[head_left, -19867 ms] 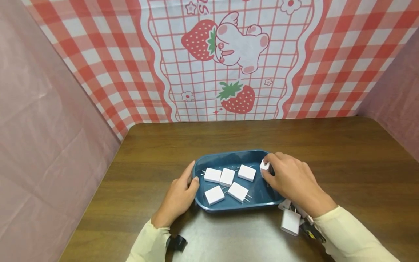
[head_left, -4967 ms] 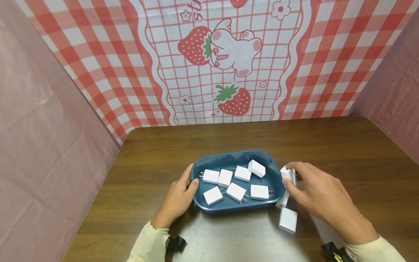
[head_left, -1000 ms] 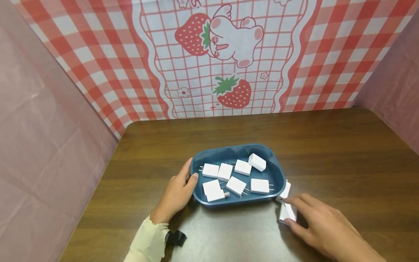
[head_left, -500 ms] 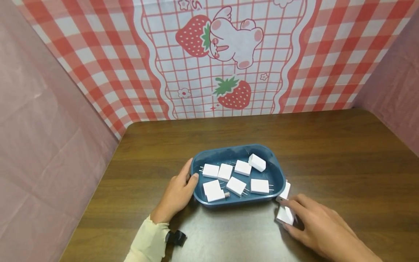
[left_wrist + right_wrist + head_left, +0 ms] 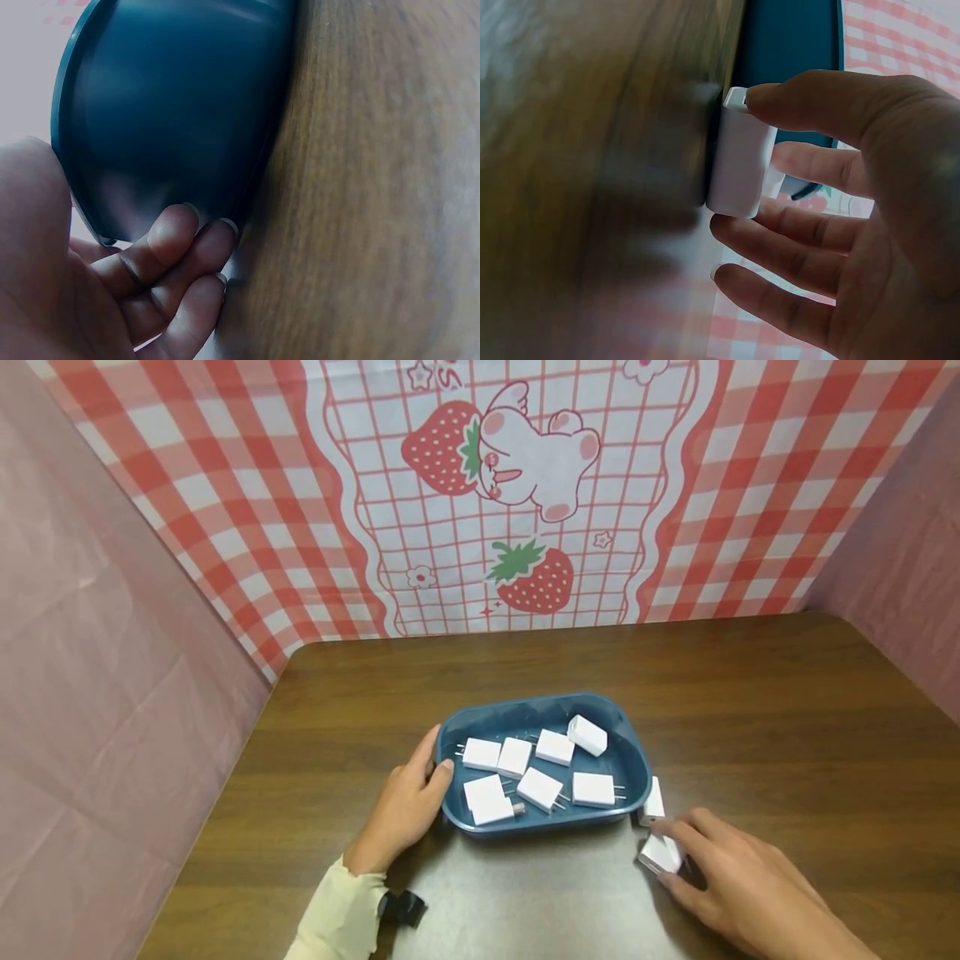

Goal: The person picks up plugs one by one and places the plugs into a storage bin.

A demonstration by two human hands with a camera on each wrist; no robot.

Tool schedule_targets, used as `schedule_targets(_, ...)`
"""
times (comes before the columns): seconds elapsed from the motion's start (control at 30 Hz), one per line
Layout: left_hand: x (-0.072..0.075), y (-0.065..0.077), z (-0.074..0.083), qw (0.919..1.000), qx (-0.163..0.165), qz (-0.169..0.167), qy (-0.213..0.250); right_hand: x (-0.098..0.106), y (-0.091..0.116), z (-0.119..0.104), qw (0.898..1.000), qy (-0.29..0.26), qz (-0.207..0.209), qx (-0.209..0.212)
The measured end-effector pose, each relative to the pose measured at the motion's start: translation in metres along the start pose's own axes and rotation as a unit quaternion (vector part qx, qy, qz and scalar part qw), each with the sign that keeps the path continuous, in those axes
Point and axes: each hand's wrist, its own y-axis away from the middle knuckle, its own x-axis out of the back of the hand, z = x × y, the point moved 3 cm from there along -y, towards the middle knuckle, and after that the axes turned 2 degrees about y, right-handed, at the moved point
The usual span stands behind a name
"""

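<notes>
My left hand [image 5: 405, 802] grips the left end of a dark blue oblong tray [image 5: 502, 722], thumb at the rim and fingers against the outer wall, as the left wrist view shows. Several white two-prong charger plugs [image 5: 541, 788] lie in the tray; at its front left, one overlaps another. My right hand [image 5: 738, 877] is to the right of the tray, pinching a white charger plug [image 5: 660, 856] low at the table. In the right wrist view the thumb meets one end of this plug [image 5: 741, 165], with the fingers around its far side and other end.
Another white plug [image 5: 652, 803] lies against the tray's right end, just beyond the held one. The wooden table [image 5: 360, 693] ends at a red-checked cloth [image 5: 255, 527] behind, with pink cloth [image 5: 112, 693] at the left. A black strap [image 5: 403, 907] is on the left wrist.
Compared with the oldest frame, more plugs lie in the tray and fewer beside it. My right hand has come back toward the front edge and turned the plug it pinches. My left hand stays put.
</notes>
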Motion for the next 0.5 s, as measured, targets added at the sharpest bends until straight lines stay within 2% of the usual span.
schedule_targets(0.23,0.001,0.000,-0.001,1.0000,-0.003,0.006,-0.005,0.002,0.003,0.005,1.000,0.006,0.022,0.004)
schedule_targets(0.43,0.000,0.000,-0.001,1.0000,-0.002,0.000,-0.002,0.005,0.005,0.011,0.999,0.007,0.039,-0.009)
schedule_targets(0.5,-0.001,0.000,-0.001,1.0000,-0.003,0.000,0.000,0.005,0.005,0.013,0.999,-0.001,0.033,-0.016)
